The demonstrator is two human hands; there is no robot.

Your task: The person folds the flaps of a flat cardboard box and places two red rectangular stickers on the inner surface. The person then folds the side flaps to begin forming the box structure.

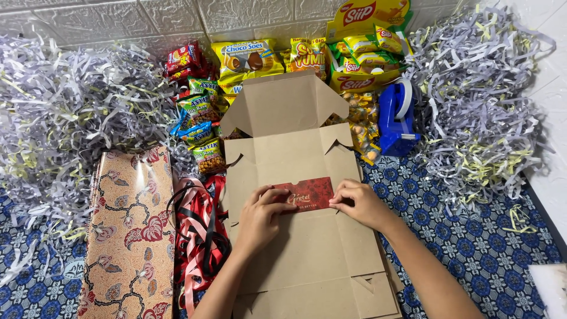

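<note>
A flat brown cardboard box blank (pixel 307 248) lies unfolded on the patterned cloth, its top flap raised at the back. A dark red rectangular sticker (pixel 308 192) sits on the middle panel. My left hand (pixel 260 218) presses the sticker's left end with its fingertips. My right hand (pixel 359 204) pinches the sticker's right edge against the cardboard.
A roll of floral wrapping paper (pixel 127 230) and a tangle of red and black ribbons (pixel 201 233) lie to the left. Snack packets (pixel 248 59) line the back wall. A blue tape dispenser (pixel 397 118) stands at the right. Piles of shredded paper (pixel 65 118) fill both sides.
</note>
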